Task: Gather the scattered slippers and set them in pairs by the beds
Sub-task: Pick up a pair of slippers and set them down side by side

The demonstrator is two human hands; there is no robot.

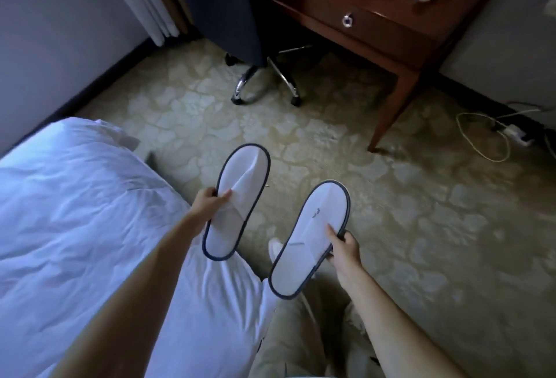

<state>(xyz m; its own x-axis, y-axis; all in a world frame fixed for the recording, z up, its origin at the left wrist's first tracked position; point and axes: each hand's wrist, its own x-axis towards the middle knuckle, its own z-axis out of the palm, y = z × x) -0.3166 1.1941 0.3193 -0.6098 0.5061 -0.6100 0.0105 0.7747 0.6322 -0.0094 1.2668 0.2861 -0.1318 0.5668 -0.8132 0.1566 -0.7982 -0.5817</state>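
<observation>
The left hand (207, 201) grips one white slipper (237, 201) by its left edge, thumb across the top, fingers curled beneath; the slipper is held in the air just beside the bed (75, 212), toe pointing away. The right hand (344, 245) pinches a second white slipper (310, 239) at its right edge, thumb on top; both slippers hang side by side, apart, above the patterned carpet (421, 212).
</observation>
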